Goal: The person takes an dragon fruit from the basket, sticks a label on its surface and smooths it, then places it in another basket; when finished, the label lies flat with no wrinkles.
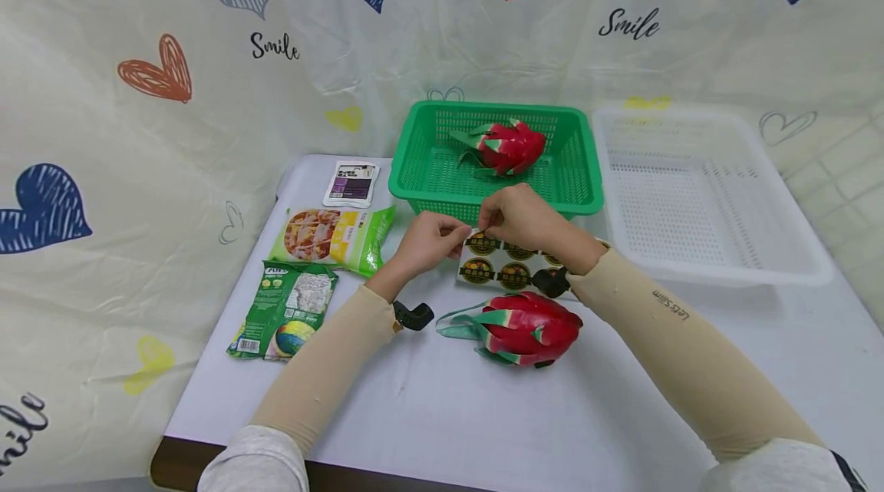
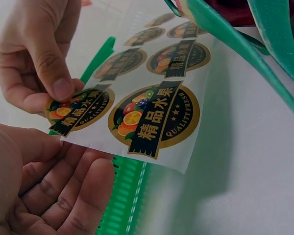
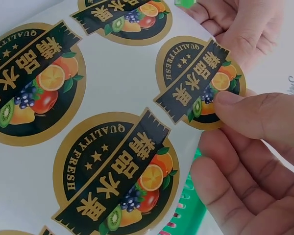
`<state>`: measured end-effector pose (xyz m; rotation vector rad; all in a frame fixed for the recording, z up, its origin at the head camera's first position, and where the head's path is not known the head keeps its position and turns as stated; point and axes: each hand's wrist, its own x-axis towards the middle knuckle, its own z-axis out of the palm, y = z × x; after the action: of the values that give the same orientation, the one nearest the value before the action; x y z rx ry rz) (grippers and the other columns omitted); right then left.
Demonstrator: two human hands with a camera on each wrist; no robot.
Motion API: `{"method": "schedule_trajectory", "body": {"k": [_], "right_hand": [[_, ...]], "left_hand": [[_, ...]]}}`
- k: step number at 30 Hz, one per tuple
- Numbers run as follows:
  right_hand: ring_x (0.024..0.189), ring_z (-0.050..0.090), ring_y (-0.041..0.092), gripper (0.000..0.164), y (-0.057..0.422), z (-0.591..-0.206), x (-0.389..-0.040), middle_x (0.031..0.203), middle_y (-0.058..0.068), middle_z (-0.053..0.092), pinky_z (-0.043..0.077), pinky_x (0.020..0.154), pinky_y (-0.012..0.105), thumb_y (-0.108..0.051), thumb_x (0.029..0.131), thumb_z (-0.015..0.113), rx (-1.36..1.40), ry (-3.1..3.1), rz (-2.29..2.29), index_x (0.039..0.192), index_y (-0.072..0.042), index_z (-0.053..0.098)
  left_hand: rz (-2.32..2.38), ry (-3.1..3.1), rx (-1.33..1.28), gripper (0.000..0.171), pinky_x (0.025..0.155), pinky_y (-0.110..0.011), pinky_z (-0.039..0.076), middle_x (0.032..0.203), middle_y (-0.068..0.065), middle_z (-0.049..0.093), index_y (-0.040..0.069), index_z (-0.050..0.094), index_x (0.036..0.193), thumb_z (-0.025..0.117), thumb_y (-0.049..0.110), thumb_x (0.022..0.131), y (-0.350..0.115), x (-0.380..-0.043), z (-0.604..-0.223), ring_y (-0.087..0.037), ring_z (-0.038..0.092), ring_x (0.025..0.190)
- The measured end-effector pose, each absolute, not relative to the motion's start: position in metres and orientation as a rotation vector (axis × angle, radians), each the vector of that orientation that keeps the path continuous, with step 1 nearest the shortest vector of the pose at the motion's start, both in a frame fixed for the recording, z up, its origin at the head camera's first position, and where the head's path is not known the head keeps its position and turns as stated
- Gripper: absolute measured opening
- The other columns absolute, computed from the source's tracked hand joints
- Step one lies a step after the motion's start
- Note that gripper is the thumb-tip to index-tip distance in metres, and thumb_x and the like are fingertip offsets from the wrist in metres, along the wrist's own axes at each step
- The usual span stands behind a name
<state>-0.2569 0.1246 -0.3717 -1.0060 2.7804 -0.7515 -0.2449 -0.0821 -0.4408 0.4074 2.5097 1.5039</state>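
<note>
Both hands meet at the far left corner of a white sheet of round fruit stickers (image 1: 496,255), just in front of the green basket. My right hand (image 1: 521,214) pinches one black-and-gold sticker (image 3: 186,73) at that corner, its thumb on the printed fruit. Part of this sticker juts past the sheet's edge. With thumb and forefinger my left hand (image 1: 431,240) pinches the sheet's edge close by; its other fingers are loosely curled in the left wrist view. A red dragon fruit (image 1: 532,328) with green leaf tips lies on the table, nearer than the sheet.
Another dragon fruit (image 1: 514,149) sits inside the green basket (image 1: 414,189). To its right stands a white basket (image 1: 773,277). At left lie a green bag (image 1: 283,315), a green-and-yellow food packet (image 1: 324,237) and a small white-and-purple pouch (image 1: 352,183). A patterned curtain (image 1: 428,31) hangs behind.
</note>
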Motion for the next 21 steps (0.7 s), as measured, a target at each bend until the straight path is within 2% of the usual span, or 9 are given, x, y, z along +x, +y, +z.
{"method": "schedule_trajectory", "body": {"k": [7,17,21], "right_hand": [[0.076,0.07,0.018,0.012,0.125,-0.37,-0.257,0.082,0.006,0.077,0.061,0.076,0.038,0.003,0.089,0.075,-1.01,2.761,-0.77,0.084,-0.007,0.077],[0.079,0.068,0.017,0.01,0.133,-0.37,-0.255,0.085,0.005,0.076,0.059,0.076,0.037,0.0,0.092,0.075,-0.983,2.728,-0.826,0.087,-0.009,0.075],[0.078,0.067,0.017,0.009,0.136,-0.367,-0.253,0.086,0.005,0.076,0.057,0.075,0.035,-0.002,0.093,0.076,-0.977,2.74,-0.847,0.088,-0.009,0.075]], "left_hand": [[1.466,2.538,0.395,0.026,0.066,-0.025,0.06,0.08,-0.01,0.076,0.005,0.079,0.114,0.063,0.024,0.105,-0.082,-0.245,-0.442,-0.01,0.072,0.069],[1.455,2.558,0.39,0.025,0.064,-0.024,0.058,0.079,-0.009,0.074,0.005,0.08,0.112,0.063,0.023,0.105,-0.081,-0.247,-0.447,-0.012,0.072,0.07],[1.457,2.551,0.366,0.026,0.065,-0.025,0.059,0.086,-0.013,0.076,0.004,0.079,0.113,0.063,0.023,0.105,-0.082,-0.249,-0.451,-0.014,0.072,0.072]]}}
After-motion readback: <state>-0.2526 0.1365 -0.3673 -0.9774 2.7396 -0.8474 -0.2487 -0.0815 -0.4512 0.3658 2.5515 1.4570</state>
